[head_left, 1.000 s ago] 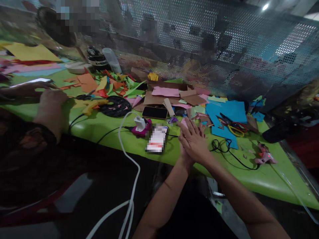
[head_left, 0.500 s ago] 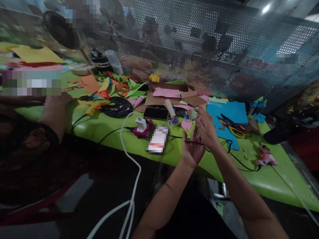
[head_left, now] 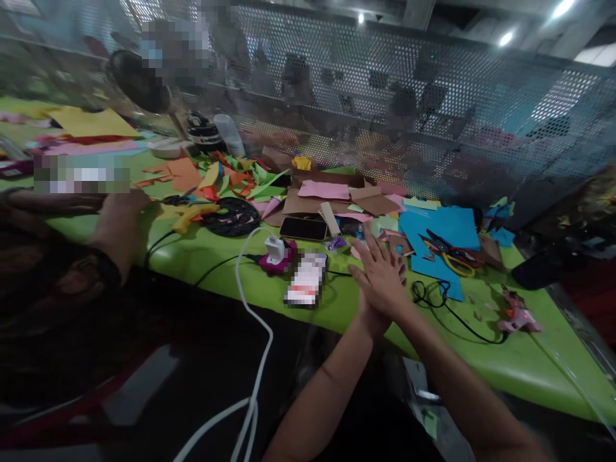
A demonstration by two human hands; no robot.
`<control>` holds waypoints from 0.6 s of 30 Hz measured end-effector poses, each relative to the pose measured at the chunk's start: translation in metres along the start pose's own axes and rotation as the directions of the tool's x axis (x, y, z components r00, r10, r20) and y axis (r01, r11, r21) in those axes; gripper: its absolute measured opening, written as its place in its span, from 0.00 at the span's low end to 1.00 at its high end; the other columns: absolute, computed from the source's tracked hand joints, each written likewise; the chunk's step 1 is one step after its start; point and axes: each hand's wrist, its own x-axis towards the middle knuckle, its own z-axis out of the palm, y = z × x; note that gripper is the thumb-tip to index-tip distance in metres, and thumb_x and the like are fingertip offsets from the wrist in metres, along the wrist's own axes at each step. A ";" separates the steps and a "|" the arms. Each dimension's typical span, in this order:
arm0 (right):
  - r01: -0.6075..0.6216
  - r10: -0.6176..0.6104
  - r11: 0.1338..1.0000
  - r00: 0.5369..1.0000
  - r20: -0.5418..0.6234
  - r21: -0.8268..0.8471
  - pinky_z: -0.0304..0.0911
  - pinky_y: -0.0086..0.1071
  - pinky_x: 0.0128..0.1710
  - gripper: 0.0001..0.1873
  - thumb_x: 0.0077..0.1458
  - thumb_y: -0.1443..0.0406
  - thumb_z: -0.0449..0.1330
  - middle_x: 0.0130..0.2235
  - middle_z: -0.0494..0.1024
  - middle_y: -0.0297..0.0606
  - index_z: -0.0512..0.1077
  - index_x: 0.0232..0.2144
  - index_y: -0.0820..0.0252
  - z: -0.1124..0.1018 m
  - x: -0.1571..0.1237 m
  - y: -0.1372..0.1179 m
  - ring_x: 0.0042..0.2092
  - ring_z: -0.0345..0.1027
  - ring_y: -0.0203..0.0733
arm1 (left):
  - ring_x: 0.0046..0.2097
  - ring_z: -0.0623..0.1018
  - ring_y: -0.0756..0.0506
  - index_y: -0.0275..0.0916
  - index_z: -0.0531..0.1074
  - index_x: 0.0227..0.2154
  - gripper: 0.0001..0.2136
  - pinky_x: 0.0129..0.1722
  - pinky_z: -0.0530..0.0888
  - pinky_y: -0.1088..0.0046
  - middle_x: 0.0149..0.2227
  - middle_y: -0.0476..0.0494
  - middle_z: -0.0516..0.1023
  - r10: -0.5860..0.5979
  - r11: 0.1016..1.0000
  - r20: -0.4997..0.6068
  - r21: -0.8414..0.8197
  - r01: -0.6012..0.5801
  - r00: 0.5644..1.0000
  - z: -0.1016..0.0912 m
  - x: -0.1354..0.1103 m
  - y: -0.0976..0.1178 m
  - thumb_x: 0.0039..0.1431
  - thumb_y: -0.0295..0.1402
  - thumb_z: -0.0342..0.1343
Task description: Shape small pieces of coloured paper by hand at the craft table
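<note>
My right hand (head_left: 380, 276) lies palm down across my left hand, its fingers stretched out. Beneath it, my left hand (head_left: 373, 323) faces palm up; a few of its fingertips show past the right hand. Whatever lies between the palms is hidden. Just left of my hands, a phone (head_left: 307, 280) with a lit, blurred screen rests near the table edge. Behind the hands are paper scraps (head_left: 385, 223) and a small purple crumpled piece (head_left: 337, 243). To the right, scissors (head_left: 452, 250) with yellow handles lie on blue paper (head_left: 452, 224).
A white plug (head_left: 274, 250) sits in a magenta socket block (head_left: 278, 264), its white cable hanging off the green table (head_left: 216, 256). A pink glue gun (head_left: 517, 313) stands right, a yellow one (head_left: 192, 217) left. Another person's arm (head_left: 118, 218) rests at left. A perforated metal panel (head_left: 337, 96) stands behind.
The right hand has come down flat over the left palm, covering the thin dark purple strip that lay there. The view has shifted slightly. The other things keep their places.
</note>
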 end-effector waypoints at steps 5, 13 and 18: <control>-0.005 0.012 0.983 0.999 -0.035 0.184 0.46 0.54 0.66 0.30 0.67 0.51 0.44 0.70 0.52 0.42 0.53 0.67 0.52 -0.012 0.018 0.017 0.70 0.44 0.51 | 0.66 0.64 0.39 0.42 0.66 0.61 0.26 0.64 0.62 0.58 0.64 0.41 0.67 -0.106 0.992 0.167 -0.049 0.115 0.980 0.001 -0.006 0.009 0.67 0.49 0.40; -0.020 0.024 0.998 0.997 -0.078 0.057 0.41 0.55 0.67 0.28 0.67 0.54 0.45 0.71 0.50 0.37 0.53 0.67 0.48 -0.009 0.013 0.020 0.71 0.40 0.50 | 0.67 0.64 0.40 0.44 0.66 0.61 0.26 0.65 0.62 0.59 0.64 0.44 0.67 -0.030 0.991 0.243 -0.117 0.061 0.970 0.010 -0.008 0.012 0.67 0.50 0.40; -0.036 0.034 0.999 0.995 -0.093 -0.021 0.39 0.56 0.67 0.29 0.67 0.53 0.45 0.71 0.48 0.38 0.52 0.67 0.48 -0.006 0.017 0.017 0.71 0.40 0.51 | 0.64 0.68 0.40 0.43 0.69 0.58 0.25 0.63 0.67 0.61 0.62 0.44 0.71 -0.041 0.993 0.151 -0.105 0.058 0.988 0.009 -0.009 0.004 0.67 0.50 0.41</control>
